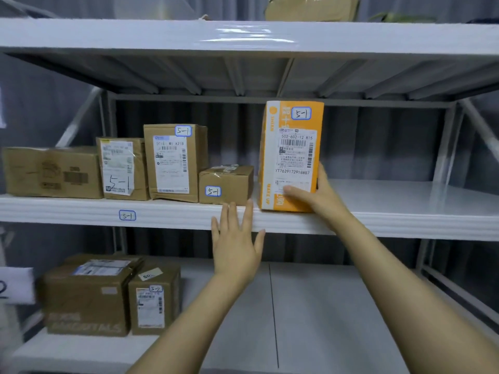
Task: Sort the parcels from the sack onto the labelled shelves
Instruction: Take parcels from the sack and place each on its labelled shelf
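Observation:
An orange and white parcel marked 5-1 stands upright on the middle shelf, near its front edge. My right hand grips its lower right corner, thumb across the front. My left hand is open with fingers spread, just in front of the shelf edge and to the left of the orange parcel, holding nothing. A small brown box marked 5-1 sits just left of the orange parcel. The shelf edge carries a 5-1 label. The sack is not in view.
Three more brown boxes line the middle shelf to the left. The lower shelf holds two brown boxes at its left, one marked 5-2. A brown parcel lies on the top shelf.

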